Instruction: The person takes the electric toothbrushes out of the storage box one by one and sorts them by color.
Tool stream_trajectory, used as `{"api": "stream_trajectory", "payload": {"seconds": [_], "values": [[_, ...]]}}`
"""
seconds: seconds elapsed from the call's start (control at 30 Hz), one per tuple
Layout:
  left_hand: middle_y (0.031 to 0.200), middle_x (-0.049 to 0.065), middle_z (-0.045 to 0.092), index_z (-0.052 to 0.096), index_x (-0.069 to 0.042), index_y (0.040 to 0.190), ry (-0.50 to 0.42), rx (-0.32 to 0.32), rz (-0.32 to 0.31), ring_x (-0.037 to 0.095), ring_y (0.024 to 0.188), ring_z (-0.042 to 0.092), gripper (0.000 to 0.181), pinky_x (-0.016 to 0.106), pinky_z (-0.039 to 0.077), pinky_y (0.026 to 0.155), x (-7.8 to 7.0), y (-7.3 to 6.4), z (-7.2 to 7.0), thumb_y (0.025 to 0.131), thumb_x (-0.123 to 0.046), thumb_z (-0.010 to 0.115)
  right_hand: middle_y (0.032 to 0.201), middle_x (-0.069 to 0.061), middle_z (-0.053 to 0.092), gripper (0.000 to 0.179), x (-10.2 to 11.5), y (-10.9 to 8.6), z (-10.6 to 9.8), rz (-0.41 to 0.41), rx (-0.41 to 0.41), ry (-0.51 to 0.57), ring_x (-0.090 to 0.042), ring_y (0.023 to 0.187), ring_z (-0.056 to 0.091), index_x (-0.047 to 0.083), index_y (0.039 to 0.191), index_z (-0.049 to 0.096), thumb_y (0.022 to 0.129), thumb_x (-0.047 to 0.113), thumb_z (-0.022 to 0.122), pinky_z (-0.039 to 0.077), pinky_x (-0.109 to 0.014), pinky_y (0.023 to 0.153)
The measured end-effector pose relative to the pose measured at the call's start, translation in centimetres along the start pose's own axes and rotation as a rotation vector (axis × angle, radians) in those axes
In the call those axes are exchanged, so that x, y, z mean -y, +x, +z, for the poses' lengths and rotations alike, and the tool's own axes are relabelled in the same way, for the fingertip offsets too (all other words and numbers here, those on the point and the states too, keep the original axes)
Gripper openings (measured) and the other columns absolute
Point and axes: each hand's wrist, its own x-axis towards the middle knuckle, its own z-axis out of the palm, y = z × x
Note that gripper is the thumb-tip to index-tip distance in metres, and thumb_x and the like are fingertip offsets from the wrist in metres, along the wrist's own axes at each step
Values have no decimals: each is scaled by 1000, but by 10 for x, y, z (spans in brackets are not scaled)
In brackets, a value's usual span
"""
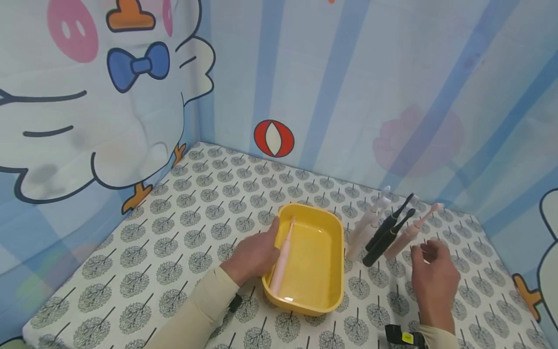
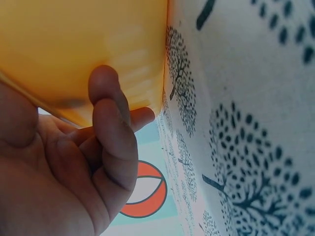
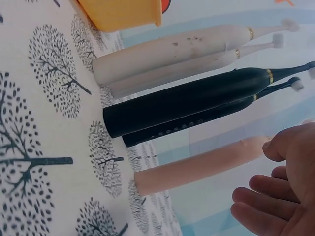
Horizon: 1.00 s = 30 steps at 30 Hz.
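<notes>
My left hand [image 1: 255, 257] grips the left rim of a yellow plastic basin [image 1: 339, 271], thumb over the edge and fingers [image 2: 115, 137] against the outer wall. Inside the basin, a pink electric toothbrush [image 1: 282, 261] leans along the left side. To the right, several electric toothbrushes stand upright: two whitish ones, one of them a white toothbrush [image 3: 172, 51], two black ones, the nearer being a black toothbrush [image 3: 187, 101], and another pink toothbrush [image 3: 197, 167]. Beside that pink one is my right hand [image 1: 436, 278], fingers loosely bent with nothing in them; its thumb overlaps the brush's neck in the right wrist view.
A white cloth with dark tree prints [image 1: 174, 261] covers the table. Behind it hangs a blue-striped backdrop [image 1: 348, 97] with cartoon figures, close to the table's back edge. The standing toothbrushes are grouped tightly between the basin and my right hand.
</notes>
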Motion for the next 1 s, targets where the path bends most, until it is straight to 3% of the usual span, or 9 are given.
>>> {"api": "stream_trajectory", "payload": {"seconds": [0.17,0.4,0.6,0.8,1.0], "values": [[74,2,55,3,-9,157,7,0,-4,19,52,51,75,34,43,49,0,0,0,96,-20,45,124,-23,59,47,8,-8,-6,9,-27,-10,-40,111,58,0,138,48,100,29,49,47,-55,85],[76,3,55,3,-8,157,14,-3,-9,19,52,50,75,34,43,50,0,0,-1,96,-19,46,118,-21,63,43,25,-14,-15,-44,-68,35,-38,103,62,2,131,55,100,32,51,48,-53,82],[77,4,56,4,-7,157,18,-8,6,18,53,50,75,34,43,51,0,0,0,96,-18,47,120,-18,64,42,45,-24,-27,-59,-43,88,-35,105,63,4,130,58,99,34,53,49,-52,83],[78,4,56,4,-6,156,18,-11,14,18,53,51,75,34,44,50,0,0,0,97,-19,47,115,-15,67,38,62,-35,-38,-143,-37,130,-32,100,66,4,124,61,98,32,57,51,-49,82],[75,3,55,5,-6,156,7,-17,24,18,52,50,75,34,43,49,1,0,1,96,-17,47,108,-9,70,30,76,-46,-42,-205,-18,135,-24,93,68,9,118,65,96,29,62,53,-36,76]]}}
